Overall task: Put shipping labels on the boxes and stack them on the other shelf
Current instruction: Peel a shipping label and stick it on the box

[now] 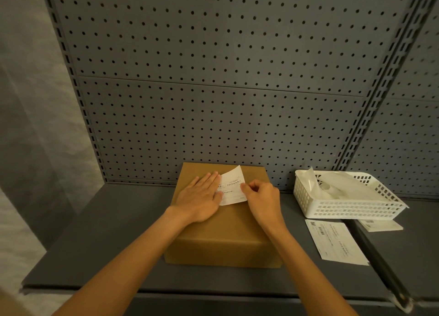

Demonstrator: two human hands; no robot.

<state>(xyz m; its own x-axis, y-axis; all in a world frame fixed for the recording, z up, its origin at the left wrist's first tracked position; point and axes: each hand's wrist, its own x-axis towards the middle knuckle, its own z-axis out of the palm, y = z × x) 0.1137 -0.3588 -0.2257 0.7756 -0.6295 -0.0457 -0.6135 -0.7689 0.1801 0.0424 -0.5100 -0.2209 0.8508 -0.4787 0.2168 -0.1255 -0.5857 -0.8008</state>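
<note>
A brown cardboard box (223, 235) sits on the dark grey shelf (107, 239) in front of me. A white shipping label (231, 188) lies partly on the box's top, its far right part curling upward. My left hand (199, 196) lies flat with straight fingers on the label's left part and the box top. My right hand (262, 198) has curled fingers and pinches the label's right edge.
A white plastic basket (344, 199) with backing sheets in it stands at the right on the shelf. In front of it lie another label sheet (337, 242) and a smaller one (380, 225). A grey pegboard wall (213, 89) rises behind the box.
</note>
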